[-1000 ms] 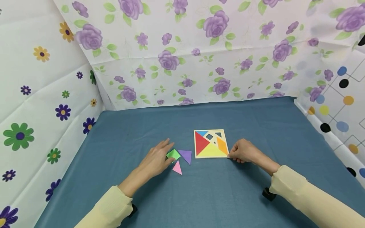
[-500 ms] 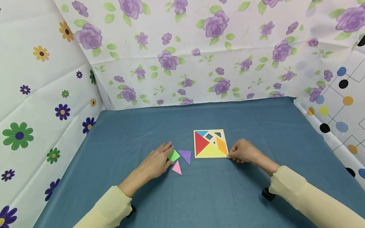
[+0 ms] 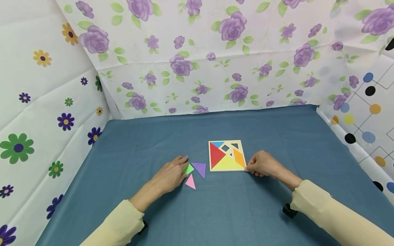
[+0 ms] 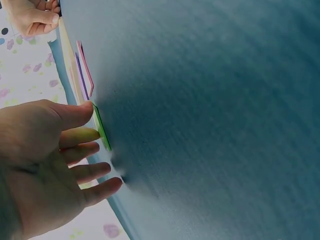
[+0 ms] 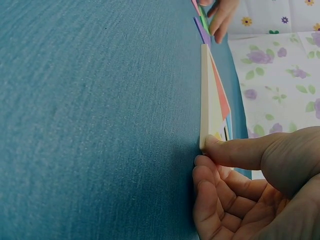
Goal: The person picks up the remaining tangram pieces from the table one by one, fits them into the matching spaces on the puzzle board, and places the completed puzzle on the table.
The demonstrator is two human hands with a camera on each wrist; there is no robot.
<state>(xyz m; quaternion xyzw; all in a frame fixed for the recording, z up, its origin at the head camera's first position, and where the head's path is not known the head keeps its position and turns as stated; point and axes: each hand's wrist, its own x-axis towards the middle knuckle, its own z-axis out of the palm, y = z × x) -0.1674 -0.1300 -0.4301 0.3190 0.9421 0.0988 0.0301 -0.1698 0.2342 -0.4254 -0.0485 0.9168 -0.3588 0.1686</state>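
My left hand [image 3: 172, 173] is over the left part of a flat green square [image 3: 189, 168], hiding much of it. In the left wrist view the thumb and index fingertips are at the green square [image 4: 101, 127], and the other fingers reach down beside it. A purple triangle [image 3: 200, 168] and a pink triangle [image 3: 191, 182] lie near it. My right hand [image 3: 261, 164] pinches the front right corner of a wooden tangram tray [image 3: 228, 170]. The tray holds red, yellow, blue and orange pieces, with several openings in its upper right part.
A blue cloth [image 3: 215, 212] covers the table. Flowered sheets [image 3: 197, 58] hang behind and at the left, and a sheet with coloured dots [image 3: 366, 136] at the right. A black strap piece [image 3: 289, 211] shows under the right cuff.
My left hand has moved slightly down and right over the green square, its fingers drawing closer and covering more of it. The right hand keeps its hold on the tray corner.
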